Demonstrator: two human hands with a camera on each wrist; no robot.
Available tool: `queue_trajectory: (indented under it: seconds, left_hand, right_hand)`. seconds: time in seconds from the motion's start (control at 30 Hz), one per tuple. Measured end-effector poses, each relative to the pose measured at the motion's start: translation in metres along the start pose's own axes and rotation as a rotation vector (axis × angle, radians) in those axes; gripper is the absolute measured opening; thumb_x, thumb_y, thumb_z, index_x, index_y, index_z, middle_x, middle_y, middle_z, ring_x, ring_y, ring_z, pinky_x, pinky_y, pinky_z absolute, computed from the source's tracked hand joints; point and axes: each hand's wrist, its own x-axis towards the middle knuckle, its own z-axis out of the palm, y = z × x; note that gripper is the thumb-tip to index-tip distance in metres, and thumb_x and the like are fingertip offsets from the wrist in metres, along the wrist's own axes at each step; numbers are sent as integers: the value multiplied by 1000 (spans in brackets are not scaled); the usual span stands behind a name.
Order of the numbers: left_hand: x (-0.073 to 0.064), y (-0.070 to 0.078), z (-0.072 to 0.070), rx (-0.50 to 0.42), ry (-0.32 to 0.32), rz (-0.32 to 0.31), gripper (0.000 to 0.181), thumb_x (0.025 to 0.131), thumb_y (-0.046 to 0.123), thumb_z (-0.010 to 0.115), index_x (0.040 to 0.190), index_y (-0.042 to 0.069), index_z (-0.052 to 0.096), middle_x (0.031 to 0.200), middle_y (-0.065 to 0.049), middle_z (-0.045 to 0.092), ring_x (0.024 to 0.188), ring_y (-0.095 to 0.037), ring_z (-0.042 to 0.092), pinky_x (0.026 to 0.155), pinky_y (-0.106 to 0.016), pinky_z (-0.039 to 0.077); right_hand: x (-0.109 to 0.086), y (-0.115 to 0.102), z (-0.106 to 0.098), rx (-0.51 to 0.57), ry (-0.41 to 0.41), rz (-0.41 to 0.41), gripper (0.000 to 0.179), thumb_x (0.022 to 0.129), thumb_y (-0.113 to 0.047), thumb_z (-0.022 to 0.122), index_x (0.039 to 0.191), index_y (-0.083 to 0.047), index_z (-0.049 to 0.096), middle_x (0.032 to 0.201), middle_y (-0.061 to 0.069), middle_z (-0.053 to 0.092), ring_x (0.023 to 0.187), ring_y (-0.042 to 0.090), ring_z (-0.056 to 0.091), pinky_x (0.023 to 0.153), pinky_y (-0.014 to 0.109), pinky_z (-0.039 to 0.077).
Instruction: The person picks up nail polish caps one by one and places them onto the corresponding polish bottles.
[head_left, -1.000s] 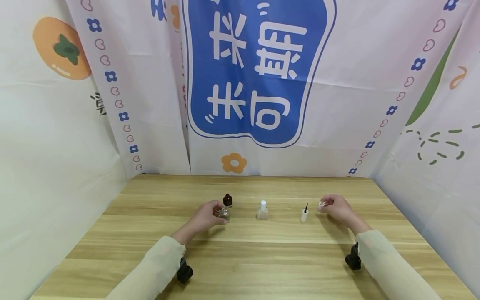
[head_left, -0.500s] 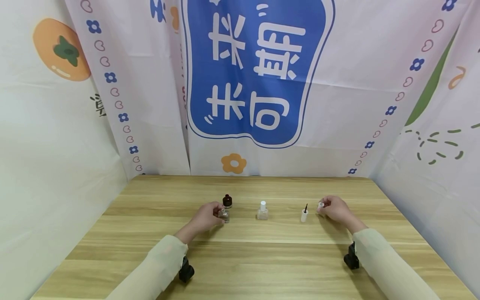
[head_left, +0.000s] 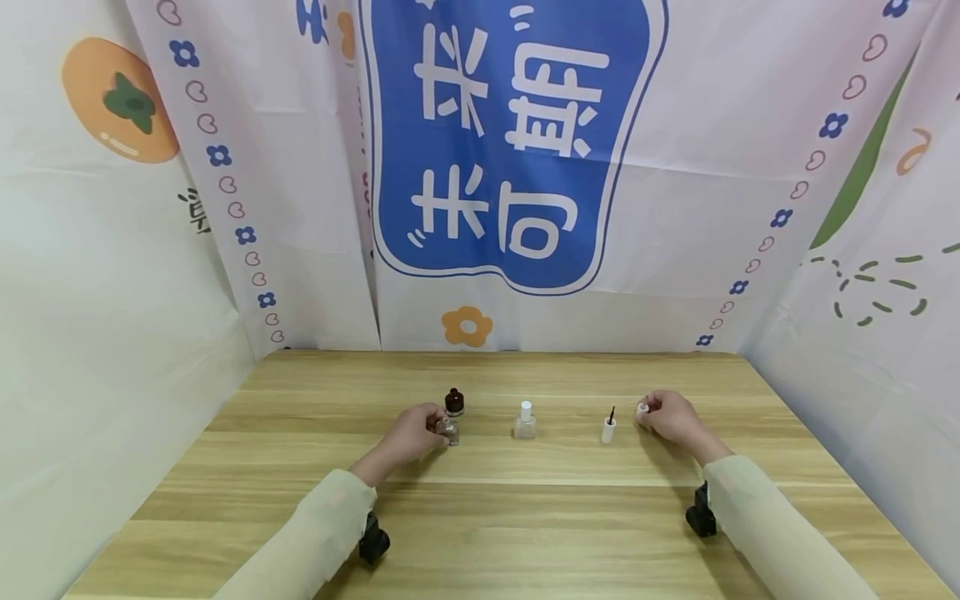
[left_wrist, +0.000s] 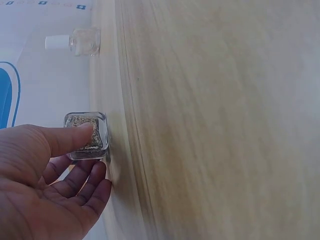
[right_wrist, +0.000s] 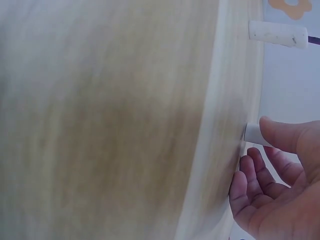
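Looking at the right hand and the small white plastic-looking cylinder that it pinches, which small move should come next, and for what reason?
Probably the right hand should gently release the small white plastic-looking cylinder: its end seems to meet the wood-grain tabletop, and a similar white cylinder with a thin dark brush pointing up stands nearby without support.

White characters 未来可期 (head_left: 453, 202), turned sideways, blue panel (head_left: 497, 154), hanging cloth (head_left: 697, 242)

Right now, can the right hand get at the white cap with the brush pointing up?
Probably yes: the white brush cap stands left of the right hand, nothing between, though that hand pinches another white piece.
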Motion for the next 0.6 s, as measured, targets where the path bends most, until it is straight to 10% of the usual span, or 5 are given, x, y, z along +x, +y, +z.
queue_trajectory:
  seconds: [0.6]
  left_hand:
    - [-2, 0, -4, -48, 1, 6, 23, 77, -5, 74, 97, 1, 63, 89, -4, 62, 84, -20, 58, 80, -37, 52]
  right_hand:
    - [-3, 1, -7, 30, 7, -11, 15, 90, -7, 66, 96, 6, 60, 95, 16, 61, 86, 27, 54, 73, 37, 46]
